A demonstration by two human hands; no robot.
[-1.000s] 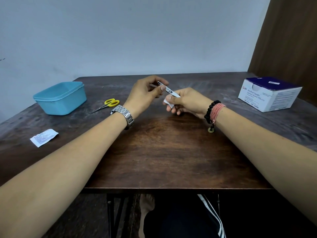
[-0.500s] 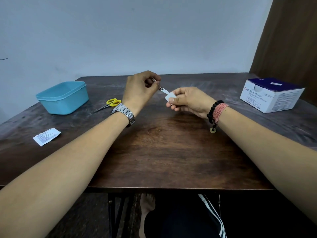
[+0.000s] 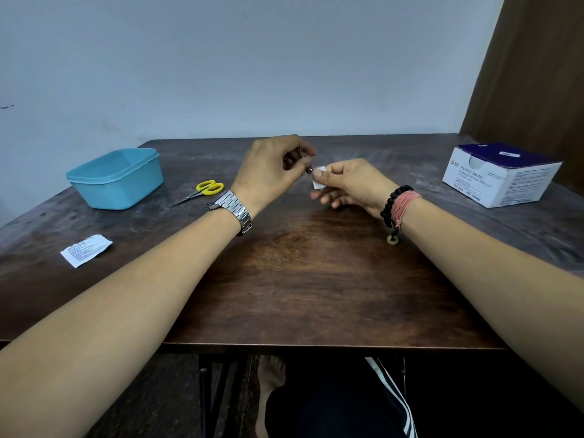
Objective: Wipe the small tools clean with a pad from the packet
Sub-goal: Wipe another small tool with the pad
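On the left, the scissors [image 3: 206, 190] are lying untouched on the table [image 3: 316, 279] beside the blue tub [image 3: 117, 177]. The left hand [image 3: 271, 172] is pinching a small metal tool [image 3: 306, 164] (mostly hidden), while the right hand [image 3: 350, 183] is clamping the white pad [image 3: 318, 181] around its tip. Wiping seems underway; next, I think, the tool needs turning to reach its other side.

light blue tub [image 3: 115, 178], yellow-handled scissors [image 3: 204, 189], dark brown table [image 3: 303, 279] with a worn greyish top, white pad [image 3: 318, 181], white packet [image 3: 85, 250] with tiny print, white and navy swab box [image 3: 501, 173], silver watch [image 3: 234, 210], black bead and pink thread bracelets [image 3: 398, 207]
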